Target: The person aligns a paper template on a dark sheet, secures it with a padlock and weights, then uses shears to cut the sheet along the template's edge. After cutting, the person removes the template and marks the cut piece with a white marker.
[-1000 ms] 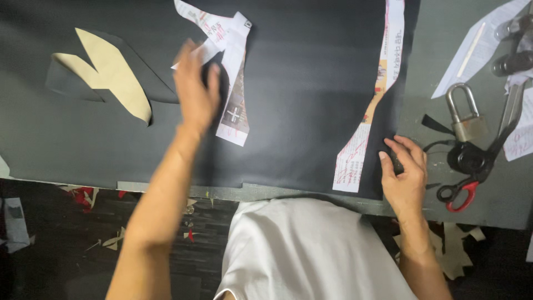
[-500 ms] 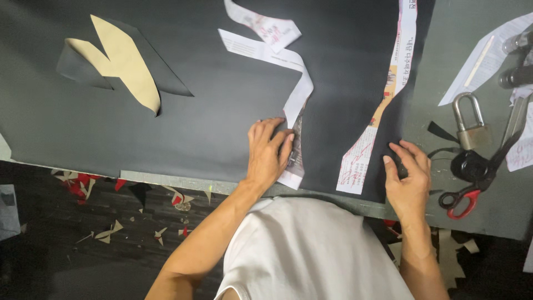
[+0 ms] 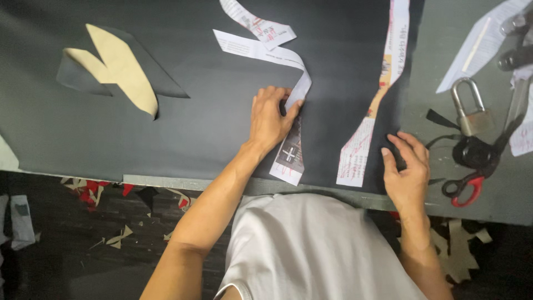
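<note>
A large black sheet of material (image 3: 222, 111) covers the grey table. My left hand (image 3: 270, 118) lies flat on it and presses down a long curved strip of printed paper (image 3: 261, 51) near the strip's lower end. My right hand (image 3: 408, 169) rests with spread fingers on the black sheet at its right edge, just right of a second, straighter printed paper strip (image 3: 377, 94). Neither hand grips anything.
A beige cut-out shape (image 3: 119, 66) lies over a hole in the sheet at upper left. On the bare table (image 3: 488, 211) to the right sit a brass padlock (image 3: 472, 114), red-handled scissors (image 3: 472, 178) and white paper pieces (image 3: 480, 44). Scraps litter the floor.
My left hand brought the curved strip down from the far side of the sheet toward the near edge and now presses it flat. My right hand has stayed put.
</note>
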